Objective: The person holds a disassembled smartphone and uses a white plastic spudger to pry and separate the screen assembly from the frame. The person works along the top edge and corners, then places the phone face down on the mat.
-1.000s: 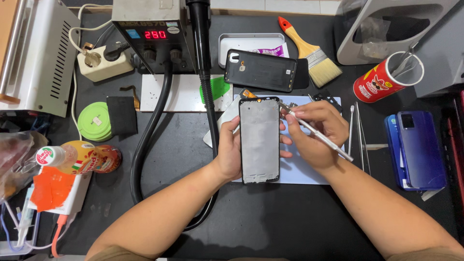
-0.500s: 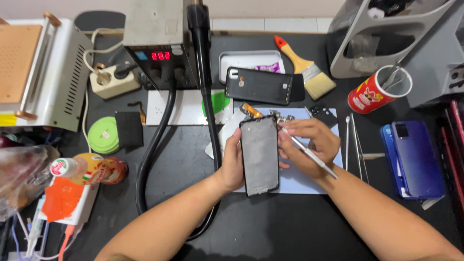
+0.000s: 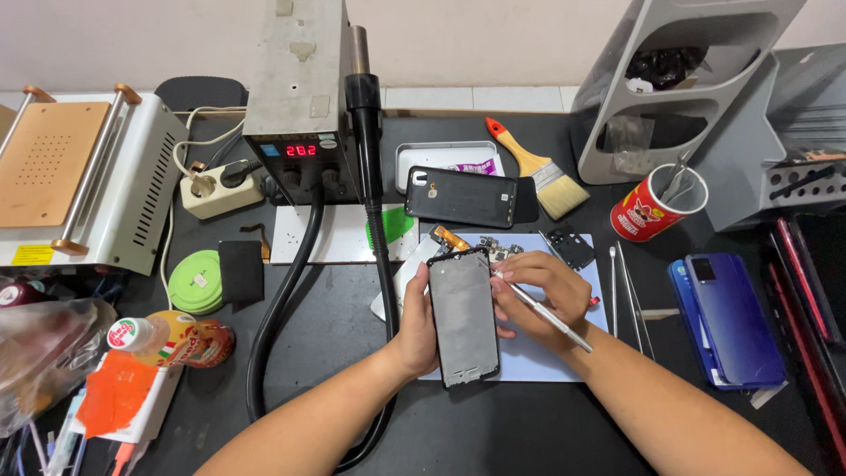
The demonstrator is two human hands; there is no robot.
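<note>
Black workbench (image 3: 546, 423), cluttered, set against a pale wall, recorded from above. Left hand (image 3: 414, 330): clasped round the left edge of a phone frame (image 3: 463, 317), which stood lengthwise over a pale blue mat (image 3: 538, 353), its grey inner face upward; whether it rested on the mat or was lifted clear could not be told. Right hand (image 3: 538, 291): fingers curled against the frame's right edge, pinching a slim metal tool (image 3: 551, 315) whose working tip was hidden behind the fingers. Small circuit parts (image 3: 493, 249) lay just beyond the frame's top, too small to identify. Behind these: a black phone back cover (image 3: 460, 197) lying partly over a shallow metal tray (image 3: 423, 159); a paintbrush (image 3: 533, 169) with orange handle; a red cup (image 3: 656, 204) holding tools; a grey shelf unit (image 3: 679, 88), contents indistinct. Right side: a blue phone (image 3: 731, 317), its lower corner cut by the right forearm, and thin metal picks (image 3: 630, 295) beside the mat. Centre rear: a hot-air station (image 3: 300, 106) with red digit display, its black hose (image 3: 282, 300) running down past the left forearm and out of view. Left side: a white separator machine (image 3: 97, 185), cut off at the edge; a power strip (image 3: 220, 185); a green tape roll (image 3: 196, 282); a small bottle (image 3: 167, 339) lying flat; a plastic bag (image 3: 44, 353), contents unclear.
</note>
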